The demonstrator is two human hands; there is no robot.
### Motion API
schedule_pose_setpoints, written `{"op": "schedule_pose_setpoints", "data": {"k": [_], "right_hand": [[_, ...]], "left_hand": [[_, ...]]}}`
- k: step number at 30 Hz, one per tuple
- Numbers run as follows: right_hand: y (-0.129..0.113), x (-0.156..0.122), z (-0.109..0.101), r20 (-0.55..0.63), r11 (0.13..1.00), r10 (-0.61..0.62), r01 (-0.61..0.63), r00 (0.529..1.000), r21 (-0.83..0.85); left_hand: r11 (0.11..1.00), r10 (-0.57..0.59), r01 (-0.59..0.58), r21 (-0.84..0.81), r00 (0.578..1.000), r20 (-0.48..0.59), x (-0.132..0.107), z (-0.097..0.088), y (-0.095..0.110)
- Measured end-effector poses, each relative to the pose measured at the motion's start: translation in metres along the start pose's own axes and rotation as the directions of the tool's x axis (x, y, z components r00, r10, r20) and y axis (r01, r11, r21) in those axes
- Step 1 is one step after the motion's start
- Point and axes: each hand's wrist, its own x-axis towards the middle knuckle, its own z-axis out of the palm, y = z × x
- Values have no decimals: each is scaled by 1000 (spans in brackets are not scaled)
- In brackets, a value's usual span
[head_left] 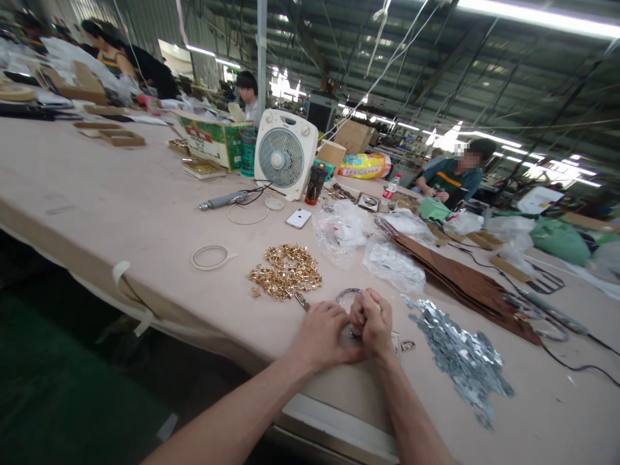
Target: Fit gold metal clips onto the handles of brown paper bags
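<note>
Near the table's front edge my left hand [325, 332] is closed, fingers bent down, over a narrow dark strip. The strip's metal-tipped end [302, 301] pokes out past the knuckles. Right beside it, my right hand [372, 320] is curled into a fist; what it grips is hidden. A small dark bit shows between the two hands, too covered to name. Behind the fingers curves a thin dark loop [347, 294]. A small metal buckle-like piece [408, 345] lies just right of my right wrist. Beyond my left hand is a pile of gold-coloured metal fasteners [290, 271].
Flat silvery metal pieces [460, 355] are heaped at right, near brown leather-like strips [450, 271]. Clear plastic bags [392, 261], a phone [298, 218], a tape roll [209, 257], a corded tool [223, 200] and a fan [285, 155] stand farther back. A co-worker [455, 174] sits across.
</note>
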Motion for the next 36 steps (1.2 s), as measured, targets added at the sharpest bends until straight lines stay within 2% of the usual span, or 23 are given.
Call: {"op": "schedule_pose_setpoints", "data": {"k": [3,7,9,12,13,14,16,19,24,26,28,31,33,36], "right_hand": [[1,4,-3,35,998,44,-43,998,-36],[-16,5,2,-7,995,-74,74,997,73],[-15,1,6,-3,995,-95,95,996,37],[-1,-5,6,46,992,8,-2,999,-128],[5,-5,4,31,992,41,-37,999,-122],[9,-5,1,0,996,62,-62,998,-60],[14,-4,-5,-91,982,85,-68,992,175],[13,-1,-14,-170,884,119,-27,978,466],[13,-5,-18,-136,828,134,-35,982,560],[15,-7,-18,-132,823,129,-32,983,568],[17,-8,-18,-138,821,129,-27,982,570],[18,-8,-18,-152,826,131,-22,980,564],[17,-7,-18,-159,832,134,-24,978,555],[13,-8,-17,-162,846,137,-30,977,532]], "left_hand": [[1000,5,-5,-6,1000,11,0,-2,1],[1000,-13,12,13,999,30,-1,-3,1],[1000,-19,19,9,1000,14,-1,-2,1],[1000,-16,16,-15,1000,-19,-1,0,0],[1000,-10,9,-21,1000,-27,-1,0,0],[1000,-3,2,-28,999,-33,-1,1,0],[999,2,-5,-50,999,-44,0,2,-3],[993,-12,3,-118,997,-73,0,2,-7],[953,-53,4,-304,987,-152,-5,-6,-15],[929,-117,37,-369,973,-197,-11,-9,-20],[886,-234,111,-451,946,-226,-18,-11,-26],[779,-393,242,-578,907,-149,-25,-12,-38],[732,-435,319,-603,899,-53,-25,-14,-44],[708,-458,408,-576,887,66,-18,-20,-47]]}}
